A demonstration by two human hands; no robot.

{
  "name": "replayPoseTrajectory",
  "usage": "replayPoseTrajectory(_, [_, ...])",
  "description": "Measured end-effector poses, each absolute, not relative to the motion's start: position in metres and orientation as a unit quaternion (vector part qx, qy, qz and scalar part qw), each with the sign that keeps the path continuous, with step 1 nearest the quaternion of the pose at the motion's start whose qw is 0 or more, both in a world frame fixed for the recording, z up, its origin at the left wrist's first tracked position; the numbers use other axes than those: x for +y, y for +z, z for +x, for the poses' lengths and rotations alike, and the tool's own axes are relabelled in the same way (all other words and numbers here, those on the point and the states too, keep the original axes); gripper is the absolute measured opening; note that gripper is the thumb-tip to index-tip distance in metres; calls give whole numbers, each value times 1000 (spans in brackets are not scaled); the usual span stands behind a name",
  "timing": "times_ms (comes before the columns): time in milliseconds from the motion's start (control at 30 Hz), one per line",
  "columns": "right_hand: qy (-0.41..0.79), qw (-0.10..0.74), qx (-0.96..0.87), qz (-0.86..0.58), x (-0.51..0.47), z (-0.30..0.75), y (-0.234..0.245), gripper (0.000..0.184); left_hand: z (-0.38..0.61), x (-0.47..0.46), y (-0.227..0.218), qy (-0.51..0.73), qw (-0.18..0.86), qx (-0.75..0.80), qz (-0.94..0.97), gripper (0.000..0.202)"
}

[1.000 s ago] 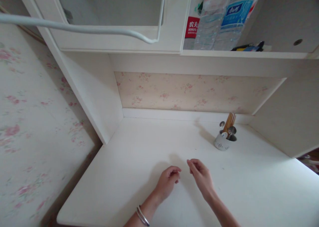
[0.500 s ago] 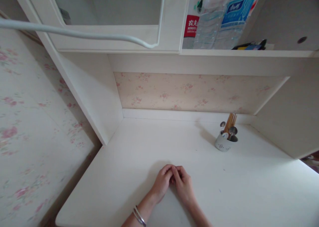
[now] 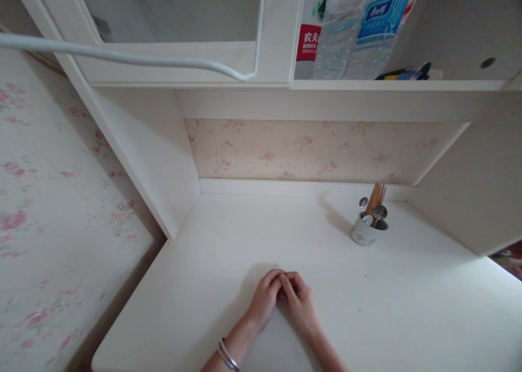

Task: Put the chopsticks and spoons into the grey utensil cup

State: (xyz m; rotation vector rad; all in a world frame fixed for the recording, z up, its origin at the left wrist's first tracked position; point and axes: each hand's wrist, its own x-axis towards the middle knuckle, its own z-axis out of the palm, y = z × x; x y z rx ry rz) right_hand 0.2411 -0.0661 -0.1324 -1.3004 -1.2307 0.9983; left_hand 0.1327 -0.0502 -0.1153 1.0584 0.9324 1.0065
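My left hand (image 3: 263, 301) and my right hand (image 3: 300, 301) rest side by side on the white desk (image 3: 228, 236), near its front edge. Their curled fingertips touch each other in the middle. Both hands have the fingers closed, and nothing shows inside them. Two silver bangles (image 3: 226, 355) sit on my left wrist.
A small grey holder (image 3: 364, 231) with spoons and wooden chopsticks stands at the back right of the desk. Water bottles (image 3: 359, 29) stand on the shelf above. A white cable (image 3: 134, 56) runs across the cabinet front. Floral wallpaper (image 3: 49, 209) covers the left wall.
A second ago my hands were apart with fingers loosely curled; they came together and drew back toward me, fingertips now touching. They have stayed still for the last half second.
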Motion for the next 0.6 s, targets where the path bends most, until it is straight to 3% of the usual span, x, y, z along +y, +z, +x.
replayPoseTrajectory(600, [427, 521, -512, -533, -67, 241, -132, 32, 130, -50, -113, 405, 638, 451, 475, 35])
